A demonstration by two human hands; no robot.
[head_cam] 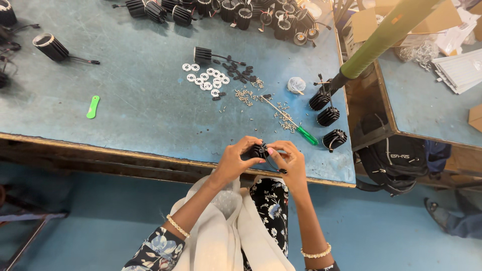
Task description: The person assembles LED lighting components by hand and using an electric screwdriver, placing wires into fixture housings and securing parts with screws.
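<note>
My left hand (236, 159) and my right hand (288, 158) meet at the near edge of the blue worktable (140, 100). Together they grip a small black finned cylinder (259, 151) with a thin black wire hanging from it. The part is mostly hidden by my fingers. Just beyond my hands lie a green-handled screwdriver (296, 128), scattered small screws (286, 119), white rings (206, 78) and small black clips (238, 70).
Three black finned cylinders (328, 116) stand at the table's right edge. Many more crowd the far edge (226, 10). A green plastic strip (93, 107) lies to the left. A green pole (386, 35) crosses the upper right. A black backpack (396, 158) sits below a second table.
</note>
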